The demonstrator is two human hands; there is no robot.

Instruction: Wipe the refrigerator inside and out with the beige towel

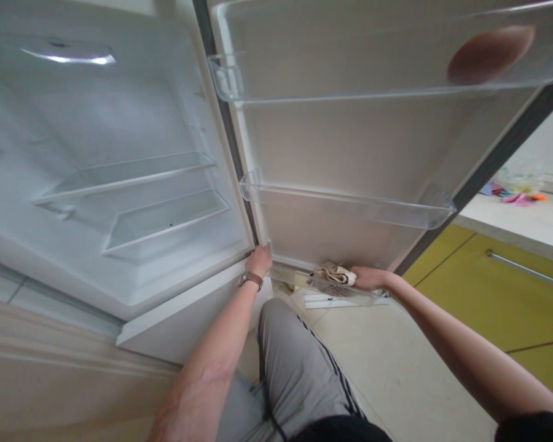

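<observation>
A refrigerator door stands wide open, with clear plastic shelves across its inner face. My right hand is closed on a crumpled beige cloth at the lowest door shelf. The cloth lies against that shelf, near its middle. At the hinge side, my left hand, with a watch on the wrist, has its fingers curled at the left end of the same shelf. Its fingertips are partly hidden.
The refrigerator's interior is on the left, with two glass shelves and a lit lamp. Clear middle and top door shelves cross the door. Yellow-green cabinets and a white counter stand on the right.
</observation>
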